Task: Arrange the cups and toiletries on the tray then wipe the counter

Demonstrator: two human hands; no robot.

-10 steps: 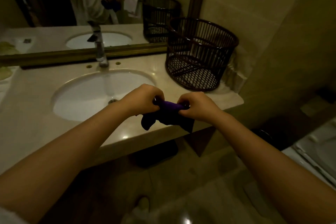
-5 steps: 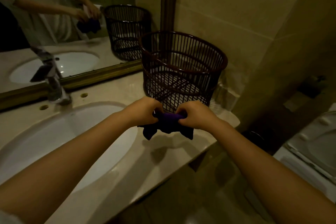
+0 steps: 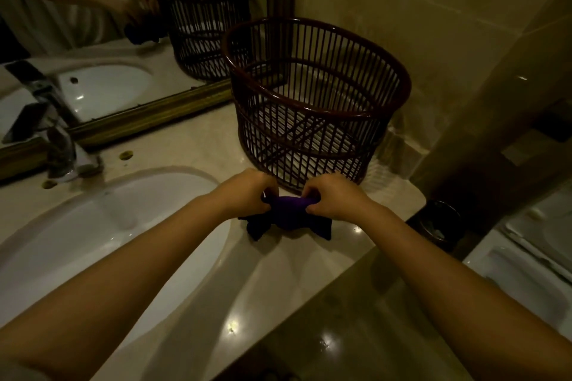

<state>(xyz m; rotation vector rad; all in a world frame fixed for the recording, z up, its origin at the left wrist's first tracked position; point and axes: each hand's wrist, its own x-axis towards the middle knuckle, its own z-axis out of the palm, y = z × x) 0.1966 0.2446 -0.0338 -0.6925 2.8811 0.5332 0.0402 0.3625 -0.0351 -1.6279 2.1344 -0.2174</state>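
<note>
Cloth [image 3: 289,212] bunched between my left hand [image 3: 247,193] and right hand [image 3: 335,198], both clenched on it, over counter [image 3: 192,145] just in front of basket [image 3: 315,102], right of sink [image 3: 102,226]

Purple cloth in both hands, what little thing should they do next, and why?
Probably press the purple cloth flat onto the counter to start wiping. The left hand and right hand hold it bunched just above the marble, before the basket.
</note>
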